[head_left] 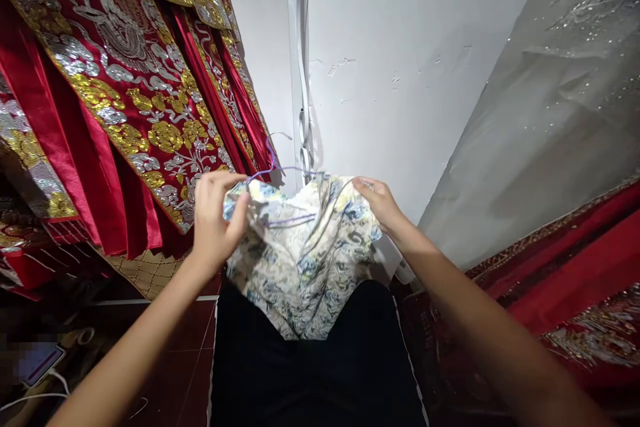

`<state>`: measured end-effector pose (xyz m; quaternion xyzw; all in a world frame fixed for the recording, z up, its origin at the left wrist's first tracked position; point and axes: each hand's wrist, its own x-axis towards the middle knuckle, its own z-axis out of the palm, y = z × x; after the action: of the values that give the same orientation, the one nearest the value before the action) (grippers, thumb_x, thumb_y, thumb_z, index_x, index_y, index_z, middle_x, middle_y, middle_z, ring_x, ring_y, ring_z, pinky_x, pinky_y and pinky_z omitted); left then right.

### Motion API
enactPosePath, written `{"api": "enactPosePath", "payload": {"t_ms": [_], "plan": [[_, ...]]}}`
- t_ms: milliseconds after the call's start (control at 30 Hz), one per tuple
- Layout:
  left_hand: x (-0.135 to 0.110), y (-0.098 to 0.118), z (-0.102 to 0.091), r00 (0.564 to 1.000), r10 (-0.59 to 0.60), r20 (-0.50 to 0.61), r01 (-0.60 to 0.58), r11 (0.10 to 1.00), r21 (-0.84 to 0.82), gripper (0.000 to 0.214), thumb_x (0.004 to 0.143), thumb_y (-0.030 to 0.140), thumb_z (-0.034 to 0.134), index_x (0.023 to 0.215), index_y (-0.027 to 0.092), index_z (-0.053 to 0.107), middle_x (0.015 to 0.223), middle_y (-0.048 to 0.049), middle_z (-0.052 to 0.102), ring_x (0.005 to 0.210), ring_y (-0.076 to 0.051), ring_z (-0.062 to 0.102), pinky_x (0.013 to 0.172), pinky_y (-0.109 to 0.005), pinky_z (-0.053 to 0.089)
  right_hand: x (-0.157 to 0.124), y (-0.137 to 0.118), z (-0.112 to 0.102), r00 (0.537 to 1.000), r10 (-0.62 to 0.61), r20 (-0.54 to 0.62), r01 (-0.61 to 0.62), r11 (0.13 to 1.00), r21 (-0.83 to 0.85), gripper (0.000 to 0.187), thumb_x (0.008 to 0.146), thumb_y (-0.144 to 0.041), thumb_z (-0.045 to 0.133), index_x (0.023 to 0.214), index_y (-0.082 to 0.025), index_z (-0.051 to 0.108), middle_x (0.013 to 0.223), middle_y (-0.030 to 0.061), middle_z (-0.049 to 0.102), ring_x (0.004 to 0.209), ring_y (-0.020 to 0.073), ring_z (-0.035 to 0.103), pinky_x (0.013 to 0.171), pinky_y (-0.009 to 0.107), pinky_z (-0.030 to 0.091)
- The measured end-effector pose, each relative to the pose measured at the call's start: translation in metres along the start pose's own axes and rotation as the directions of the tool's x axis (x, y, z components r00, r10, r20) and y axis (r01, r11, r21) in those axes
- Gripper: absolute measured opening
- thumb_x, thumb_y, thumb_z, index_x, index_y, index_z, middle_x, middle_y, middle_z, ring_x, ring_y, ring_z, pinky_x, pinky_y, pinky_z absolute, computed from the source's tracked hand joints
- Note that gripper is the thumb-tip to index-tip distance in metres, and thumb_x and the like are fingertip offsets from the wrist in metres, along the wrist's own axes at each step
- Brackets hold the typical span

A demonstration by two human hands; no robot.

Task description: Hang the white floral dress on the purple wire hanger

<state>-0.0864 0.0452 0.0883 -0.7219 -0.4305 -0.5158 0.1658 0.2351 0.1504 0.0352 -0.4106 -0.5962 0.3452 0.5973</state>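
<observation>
A floral shirt [310, 273] in white, blue and yellow hangs on a purple wire hanger [273, 163], its lower part spread over the lap. My left hand [220, 213] grips the shirt's left shoulder near the hanger's end, with thumb and fingers closed around the cloth. At the other shoulder, my right hand [377, 202] pinches the fabric. The hanger's hook rises above the collar, tilted to the left. Through the neck opening, the lower bar of the hanger shows.
Red garments with gold and silver embroidery [165, 113] hang at the left. A pale covered garment [540, 107] and red beaded cloth [575, 280] are at the right. Ahead stands a white wall [390, 33] with a cable. A phone [43, 363] with a white cord lies lower left.
</observation>
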Motion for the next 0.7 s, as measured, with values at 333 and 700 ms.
{"api": "enactPosePath", "payload": {"t_ms": [333,700], "plan": [[-0.113,0.024,0.110,0.650,-0.062,0.758,0.255,0.957,-0.141,0.040,0.095,0.030,0.047,0.135,0.025,0.048,0.098,-0.0081,0.067,0.084,-0.024,0.063,0.067,-0.029,0.043,-0.037,0.042,-0.049,0.947,0.042,-0.317,-0.022,0.997,0.068,0.051,0.074,-0.070,0.067,0.090,-0.021,0.065,0.086,0.0069,0.069,0.096,0.0273,0.066,0.079,0.037,0.055],[-0.177,0.049,0.139,0.658,-0.204,0.724,0.605,0.717,-0.347,0.026,0.099,0.035,0.040,0.100,0.020,0.062,0.071,-0.0033,0.065,0.067,-0.019,0.061,0.062,-0.027,0.039,-0.112,0.074,-0.022,0.656,-0.146,-0.741,0.045,0.987,-0.154,0.042,0.082,-0.044,0.064,0.115,-0.019,0.058,0.111,0.0081,0.062,0.103,0.0215,0.059,0.092,0.037,0.046]]}}
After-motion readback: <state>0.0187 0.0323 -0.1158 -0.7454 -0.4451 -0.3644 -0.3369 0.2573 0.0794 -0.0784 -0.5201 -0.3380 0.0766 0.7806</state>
